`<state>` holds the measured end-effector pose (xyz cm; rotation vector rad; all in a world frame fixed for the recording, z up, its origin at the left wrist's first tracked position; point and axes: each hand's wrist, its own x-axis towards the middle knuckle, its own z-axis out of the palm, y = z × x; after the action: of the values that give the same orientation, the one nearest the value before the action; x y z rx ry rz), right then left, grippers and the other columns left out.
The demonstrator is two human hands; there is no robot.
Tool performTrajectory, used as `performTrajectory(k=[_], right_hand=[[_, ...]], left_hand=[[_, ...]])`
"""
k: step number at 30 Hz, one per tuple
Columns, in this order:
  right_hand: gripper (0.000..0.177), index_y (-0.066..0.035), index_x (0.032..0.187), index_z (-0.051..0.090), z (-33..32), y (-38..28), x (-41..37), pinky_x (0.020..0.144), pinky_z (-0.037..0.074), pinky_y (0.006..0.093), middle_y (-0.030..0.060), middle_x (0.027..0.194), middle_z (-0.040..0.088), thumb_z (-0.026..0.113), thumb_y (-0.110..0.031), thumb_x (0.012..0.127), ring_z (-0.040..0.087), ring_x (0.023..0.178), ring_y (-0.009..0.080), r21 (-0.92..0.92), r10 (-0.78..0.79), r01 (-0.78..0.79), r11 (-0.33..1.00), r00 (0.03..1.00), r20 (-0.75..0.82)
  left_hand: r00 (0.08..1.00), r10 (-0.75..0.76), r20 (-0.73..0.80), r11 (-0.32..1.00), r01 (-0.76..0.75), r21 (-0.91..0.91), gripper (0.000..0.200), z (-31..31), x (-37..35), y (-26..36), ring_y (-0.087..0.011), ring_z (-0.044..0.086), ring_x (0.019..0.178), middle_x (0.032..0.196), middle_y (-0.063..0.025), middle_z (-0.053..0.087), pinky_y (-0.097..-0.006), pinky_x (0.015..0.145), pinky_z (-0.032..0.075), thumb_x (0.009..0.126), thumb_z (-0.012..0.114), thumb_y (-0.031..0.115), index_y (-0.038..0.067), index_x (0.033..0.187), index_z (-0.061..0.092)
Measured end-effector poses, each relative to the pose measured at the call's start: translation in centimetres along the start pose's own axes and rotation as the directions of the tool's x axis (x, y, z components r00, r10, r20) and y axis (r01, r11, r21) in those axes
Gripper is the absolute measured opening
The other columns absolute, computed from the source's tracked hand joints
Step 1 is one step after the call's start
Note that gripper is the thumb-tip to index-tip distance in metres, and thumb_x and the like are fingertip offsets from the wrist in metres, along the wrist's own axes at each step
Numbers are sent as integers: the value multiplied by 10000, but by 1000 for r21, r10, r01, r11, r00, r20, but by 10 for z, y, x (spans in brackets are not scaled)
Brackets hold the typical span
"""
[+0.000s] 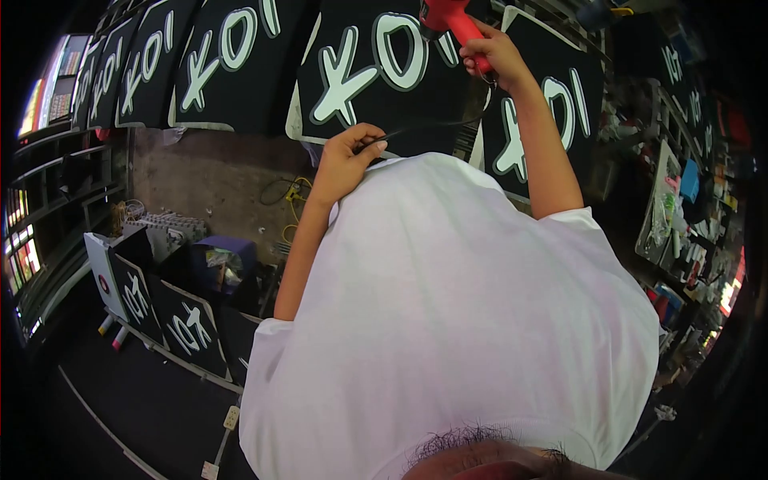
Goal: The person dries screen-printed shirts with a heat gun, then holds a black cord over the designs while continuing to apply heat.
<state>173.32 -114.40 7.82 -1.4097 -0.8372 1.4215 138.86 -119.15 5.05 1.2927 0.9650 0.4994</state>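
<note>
My right hand (498, 58) is wrapped round the handle of a red tool (458, 22), held over a black panel with white raised letters (340, 84). A dark cord hangs from the base of the handle. My left hand (352, 156) is closed at the near edge of the same panel, its fingers pinching a thin dark cord (424, 126). The cord runs to the right, toward the handle, and is partly blurred. Another lettered panel (588, 68) lies under my right forearm.
More lettered panels (216, 60) are lined up at the left. A purple bin (238, 254) and several upright panels (188, 328) stand at the lower left. Yellow cable (298, 192) lies on the floor. A cluttered table (652, 204) is at the right.
</note>
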Motion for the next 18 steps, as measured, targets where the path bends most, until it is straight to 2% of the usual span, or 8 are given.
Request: performTrajectory(k=[2,4,8,10,13,14,16,18], right_hand=[[695,-72,1485,523,-1,-3,5,550,536,289,49,810,587,658,-25,805,588,608,114,30,17,-18,999,1000,4],[701,-62,1485,521,4,-5,10,537,527,283,47,788,579,661,-25,799,585,599,110,-56,-44,44,997,999,0],[704,-48,1475,531,-4,2,32,532,524,275,45,780,587,663,-24,785,582,586,108,-24,-42,43,999,999,33],[698,-78,1470,551,1,-6,33,487,478,278,57,771,601,598,30,782,569,532,137,41,0,2,999,999,-36],[694,-82,1473,552,10,-12,42,492,477,272,57,785,607,592,31,789,562,531,132,-42,-88,86,995,995,-41],[694,-82,1473,552,9,-12,48,492,477,272,57,785,607,592,31,789,562,531,132,-41,-90,88,995,995,-36],[701,-85,1483,543,10,-16,57,495,473,264,60,793,609,584,37,794,557,532,126,86,-28,27,996,1000,0],[702,-87,1488,539,15,-15,63,494,469,258,62,796,608,575,37,798,557,534,124,41,-51,52,998,998,-33]], left_hand=[[1000,-12,-4,1000,12,11,154,3,1,3,-48,536,715,810,16,651,-226,660,440,931,737,76,7,1067,712],[1000,-27,-12,999,27,33,154,5,1,6,-48,539,717,807,14,650,-226,663,442,932,736,77,6,1066,711],[998,-24,-55,993,30,112,147,5,0,13,-47,544,719,800,6,651,-233,659,447,932,731,76,-1,1055,706],[997,-26,-78,994,34,103,142,4,-2,17,-44,544,722,801,8,650,-231,656,447,934,728,75,-5,1049,703],[995,-31,-97,997,38,71,136,1,-1,20,-39,539,721,797,13,645,-225,650,444,938,724,72,-9,1044,699],[995,-35,-89,998,40,50,136,0,0,21,-38,535,716,792,17,641,-221,647,442,939,723,71,-10,1045,698],[994,-37,-102,998,42,49,139,1,1,23,-37,532,708,784,20,636,-218,644,439,940,722,71,-12,1049,697],[993,-39,-111,998,45,48,142,3,2,23,-37,528,700,776,22,632,-215,640,436,942,722,71,-14,1053,697]])
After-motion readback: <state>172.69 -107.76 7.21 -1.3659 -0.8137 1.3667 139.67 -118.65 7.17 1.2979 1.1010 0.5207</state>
